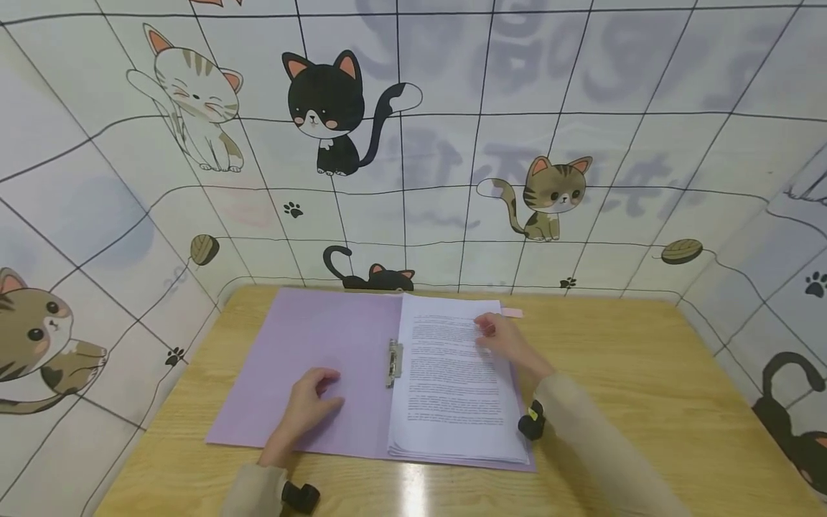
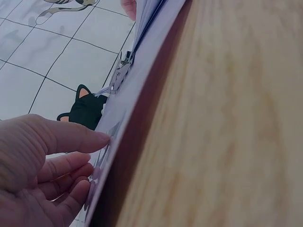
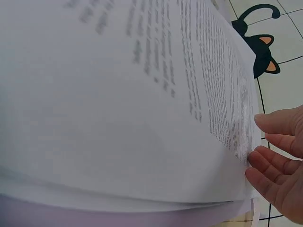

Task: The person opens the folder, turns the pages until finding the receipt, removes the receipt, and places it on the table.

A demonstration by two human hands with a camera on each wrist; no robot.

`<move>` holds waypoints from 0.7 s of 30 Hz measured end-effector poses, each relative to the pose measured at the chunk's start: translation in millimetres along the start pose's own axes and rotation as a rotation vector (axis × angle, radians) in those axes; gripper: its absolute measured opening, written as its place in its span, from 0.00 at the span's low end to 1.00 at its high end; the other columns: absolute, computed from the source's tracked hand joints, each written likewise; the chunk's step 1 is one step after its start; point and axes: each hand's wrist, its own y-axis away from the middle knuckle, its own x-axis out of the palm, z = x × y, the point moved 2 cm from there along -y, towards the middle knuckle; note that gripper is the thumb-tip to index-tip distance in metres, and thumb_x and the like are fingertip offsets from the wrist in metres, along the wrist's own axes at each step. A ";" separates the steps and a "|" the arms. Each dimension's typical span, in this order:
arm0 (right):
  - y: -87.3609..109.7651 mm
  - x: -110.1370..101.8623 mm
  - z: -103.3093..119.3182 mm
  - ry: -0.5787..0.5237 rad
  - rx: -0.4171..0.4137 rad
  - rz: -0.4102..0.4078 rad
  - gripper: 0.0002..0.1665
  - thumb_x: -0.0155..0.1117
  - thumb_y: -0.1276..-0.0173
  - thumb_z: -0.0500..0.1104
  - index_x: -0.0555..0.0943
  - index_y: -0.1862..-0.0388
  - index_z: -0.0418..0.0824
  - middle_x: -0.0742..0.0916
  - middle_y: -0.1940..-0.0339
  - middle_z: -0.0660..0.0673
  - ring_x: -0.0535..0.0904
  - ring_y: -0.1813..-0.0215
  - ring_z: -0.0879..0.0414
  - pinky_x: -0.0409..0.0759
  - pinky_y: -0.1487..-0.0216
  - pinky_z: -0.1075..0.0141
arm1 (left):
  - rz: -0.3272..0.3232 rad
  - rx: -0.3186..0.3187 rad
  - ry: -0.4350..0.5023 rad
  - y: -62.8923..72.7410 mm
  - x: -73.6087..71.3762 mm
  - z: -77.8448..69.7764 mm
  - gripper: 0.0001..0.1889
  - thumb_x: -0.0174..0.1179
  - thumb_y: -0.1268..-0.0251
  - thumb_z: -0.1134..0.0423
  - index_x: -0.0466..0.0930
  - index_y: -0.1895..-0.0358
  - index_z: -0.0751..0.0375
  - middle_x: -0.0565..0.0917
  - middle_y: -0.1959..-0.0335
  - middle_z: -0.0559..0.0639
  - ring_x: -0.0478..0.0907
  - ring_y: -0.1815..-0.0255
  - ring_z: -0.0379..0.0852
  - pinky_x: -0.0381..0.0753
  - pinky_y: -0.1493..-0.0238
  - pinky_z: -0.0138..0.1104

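A purple folder (image 1: 336, 337) lies spread flat on the table, with a metal clip (image 1: 393, 362) at its fold. On its right side is a stack of printed sheets (image 1: 452, 388); their text is too small to read. My left hand (image 1: 310, 406) is at the bare left cover, fingers loosely bent with nothing between them. In the left wrist view its fingertips (image 2: 102, 137) are close to the cover. Near the upper right of the top sheet is my right hand (image 1: 507, 341), its fingers relaxed. In the right wrist view the fingers (image 3: 267, 177) are at the page; contact is hard to tell.
A pink tab (image 1: 512, 313) sticks out beyond the sheets' upper right edge. The wooden table (image 1: 620, 373) meets walls covered with a cat-print grid sheet (image 1: 439, 158) at the back and sides. Each wrist carries a small black device (image 1: 300, 497).
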 end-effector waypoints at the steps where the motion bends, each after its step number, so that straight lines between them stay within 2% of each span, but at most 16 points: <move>1: -4.5 -0.9 0.5 0.013 -0.006 0.008 0.22 0.63 0.43 0.30 0.74 0.48 0.26 0.80 0.53 0.32 0.76 0.50 0.39 0.73 0.47 0.48 | 0.000 -0.001 -0.002 -0.1 -0.4 -0.4 0.21 0.68 0.62 0.79 0.78 0.58 0.73 0.79 0.57 0.62 0.76 0.52 0.59 0.77 0.51 0.44; 4: -19.2 -3.8 0.6 0.082 -0.042 0.025 0.22 0.63 0.43 0.30 0.74 0.48 0.25 0.80 0.51 0.31 0.75 0.49 0.38 0.73 0.46 0.48 | 0.002 0.000 -0.005 -1.2 -0.9 1.1 0.20 0.68 0.62 0.79 0.78 0.58 0.73 0.79 0.57 0.61 0.76 0.52 0.59 0.78 0.51 0.44; 9: -39.2 -13.5 0.6 0.226 -0.032 0.038 0.26 0.63 0.42 0.34 0.73 0.45 0.25 0.79 0.47 0.29 0.73 0.45 0.36 0.71 0.44 0.46 | 0.008 -0.006 0.001 -3.2 -0.8 2.1 0.21 0.68 0.62 0.79 0.78 0.57 0.72 0.79 0.57 0.60 0.76 0.52 0.58 0.77 0.51 0.44; 14: -49.5 -22.5 -3.7 0.374 -0.025 0.030 0.32 0.65 0.41 0.40 0.70 0.40 0.26 0.77 0.44 0.28 0.72 0.43 0.34 0.70 0.44 0.45 | 0.021 -0.012 0.014 -3.6 -0.7 0.7 0.22 0.68 0.61 0.78 0.77 0.56 0.73 0.78 0.56 0.61 0.76 0.51 0.59 0.77 0.49 0.44; 18: -50.6 -27.1 -3.2 0.434 -0.009 0.027 0.36 0.65 0.41 0.41 0.67 0.36 0.28 0.79 0.46 0.29 0.75 0.51 0.37 0.73 0.51 0.46 | 0.026 -0.017 0.012 -3.6 -0.7 0.9 0.22 0.68 0.61 0.78 0.77 0.56 0.73 0.78 0.56 0.61 0.76 0.51 0.59 0.76 0.49 0.44; 21: -50.0 -27.9 -0.6 0.481 0.001 0.023 0.35 0.64 0.41 0.42 0.68 0.36 0.30 0.80 0.48 0.30 0.75 0.54 0.38 0.74 0.54 0.47 | 0.027 -0.021 0.001 -2.7 -1.0 1.5 0.22 0.68 0.61 0.78 0.78 0.56 0.73 0.78 0.56 0.60 0.76 0.51 0.58 0.77 0.49 0.44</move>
